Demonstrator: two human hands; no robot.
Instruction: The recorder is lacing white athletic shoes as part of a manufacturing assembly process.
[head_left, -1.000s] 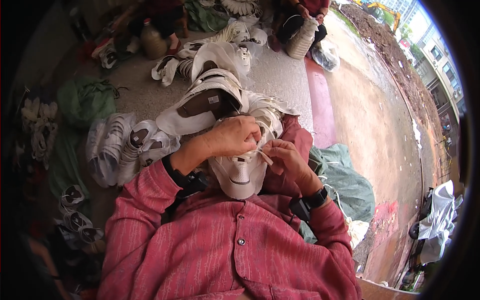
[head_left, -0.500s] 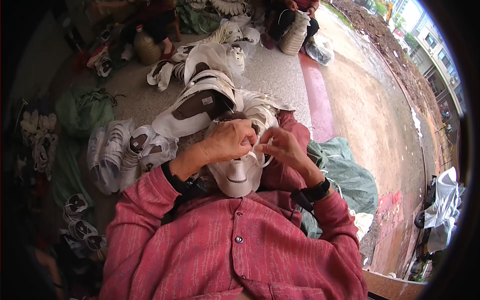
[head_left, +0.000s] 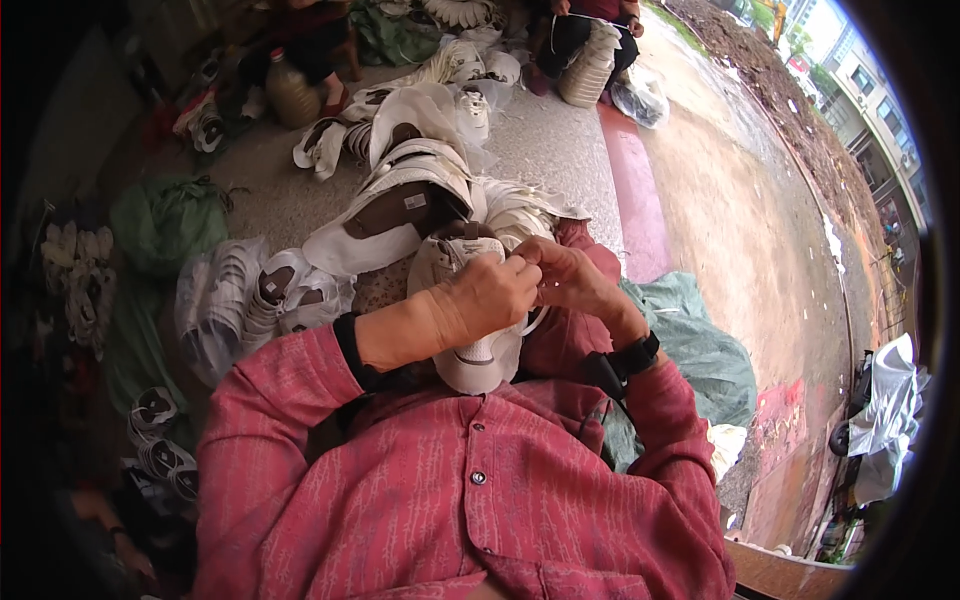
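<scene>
A white shoe upper rests on my lap with its rounded toe toward me. Above it, my left hand is closed, its thumb and fingers pinched at the upper's right side; what they pinch is hidden. My right hand meets it fingertip to fingertip, also pinched. A white shoelace loops out below the right hand, and the fingers cover the rest of it. Just beyond my hands lies a stack of white shoe uppers with dark linings.
Bundled uppers lie left, near a green sack. Another green sack sits at my right. Ahead are a plastic jug and a seated person holding a stack of uppers and a white cord.
My left hand has moved right and turned over the upper, bringing its fingertips against my right hand's. The person ahead has drawn a white cord out between both hands.
</scene>
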